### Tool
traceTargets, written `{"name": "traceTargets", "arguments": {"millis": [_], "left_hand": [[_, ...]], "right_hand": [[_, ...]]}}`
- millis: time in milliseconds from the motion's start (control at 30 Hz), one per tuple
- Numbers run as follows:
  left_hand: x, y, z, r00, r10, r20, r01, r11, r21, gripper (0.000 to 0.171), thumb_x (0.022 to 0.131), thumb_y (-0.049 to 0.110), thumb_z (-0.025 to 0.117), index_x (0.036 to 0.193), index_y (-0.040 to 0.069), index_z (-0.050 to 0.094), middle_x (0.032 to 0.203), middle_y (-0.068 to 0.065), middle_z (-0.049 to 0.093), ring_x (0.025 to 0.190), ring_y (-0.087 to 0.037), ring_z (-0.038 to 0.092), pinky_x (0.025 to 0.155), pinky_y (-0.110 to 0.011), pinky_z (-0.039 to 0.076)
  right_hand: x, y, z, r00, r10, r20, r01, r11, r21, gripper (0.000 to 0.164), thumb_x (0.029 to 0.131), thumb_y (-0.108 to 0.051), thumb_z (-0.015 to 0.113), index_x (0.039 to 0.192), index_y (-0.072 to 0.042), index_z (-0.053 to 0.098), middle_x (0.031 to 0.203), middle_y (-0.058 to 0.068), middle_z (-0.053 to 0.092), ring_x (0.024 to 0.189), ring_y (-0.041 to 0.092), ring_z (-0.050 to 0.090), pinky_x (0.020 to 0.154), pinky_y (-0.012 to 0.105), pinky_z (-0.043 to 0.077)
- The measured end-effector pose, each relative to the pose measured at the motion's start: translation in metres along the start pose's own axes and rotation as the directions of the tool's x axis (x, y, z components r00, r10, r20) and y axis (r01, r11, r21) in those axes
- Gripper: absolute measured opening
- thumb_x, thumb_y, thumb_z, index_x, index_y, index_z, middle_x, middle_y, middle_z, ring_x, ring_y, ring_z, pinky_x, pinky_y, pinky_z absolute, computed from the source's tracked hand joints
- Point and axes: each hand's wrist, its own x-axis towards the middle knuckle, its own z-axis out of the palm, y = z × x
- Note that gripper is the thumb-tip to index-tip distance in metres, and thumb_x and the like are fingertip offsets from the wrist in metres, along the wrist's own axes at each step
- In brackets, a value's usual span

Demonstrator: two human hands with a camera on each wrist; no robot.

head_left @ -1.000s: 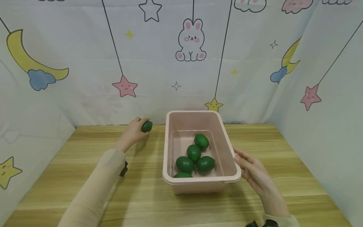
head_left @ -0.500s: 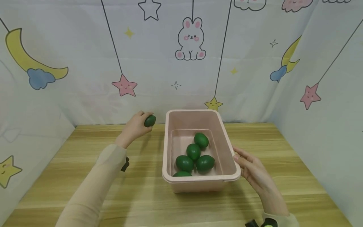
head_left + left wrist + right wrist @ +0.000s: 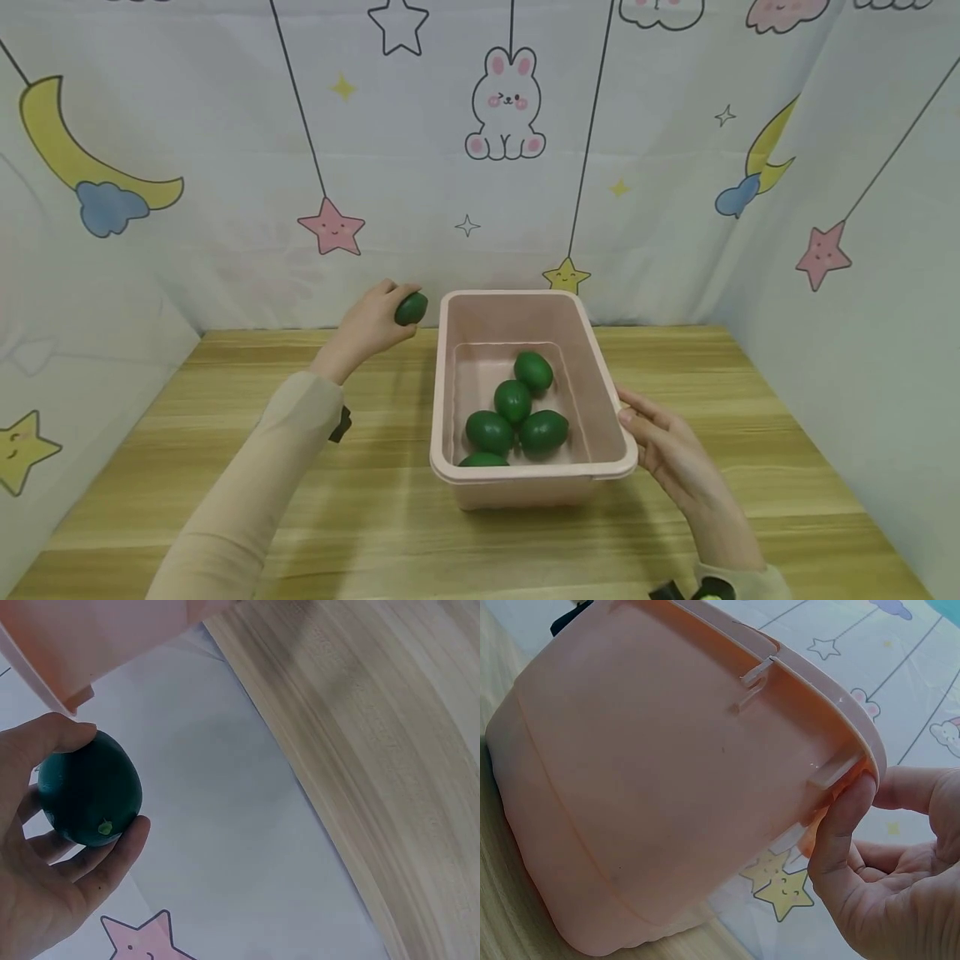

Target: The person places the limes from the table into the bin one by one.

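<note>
A dark green lime with a small pale stem end is held between the thumb and fingers of my left hand. That hand is raised above the table's back edge, left of a pink plastic bin. Inside the bin lie several more green limes, the nearest partly hidden by the front rim. My right hand pinches the bin's right rim near the front corner. In the right wrist view, the thumb presses under the lip of the rim, while some of the fingers are partly hidden.
A wood-grain table carries the bin. Behind it and at both sides hangs a white cloth printed with stars, moons and a rabbit. The bin's back end stands close to the rear cloth.
My left hand has risen and moved right toward the bin, carrying the lime. The right hand stays on the rim, and the bin and the limes inside keep their places.
</note>
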Motion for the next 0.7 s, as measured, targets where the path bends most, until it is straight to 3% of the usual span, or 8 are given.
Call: {"name": "traceTargets", "arguments": {"millis": [700], "left_hand": [[0.000,0.039,-0.016,0.996,0.094,0.006,-0.094,0.994,0.047,0.065,0.084,0.022,0.070,0.144,0.015,0.045,0.126,-0.017,0.053,0.106,-0.032,0.057,0.088,-0.048,0.053]], "right_hand": [[0.000,-0.001,0.000,1.000,0.011,-0.022,-0.012,0.999,-0.031,0.061,0.102,-0.015,0.044,0.148,0.011,0.014,0.128,-0.005,0.055,0.109,0.008,0.062,0.085,0.021,0.054]]}}
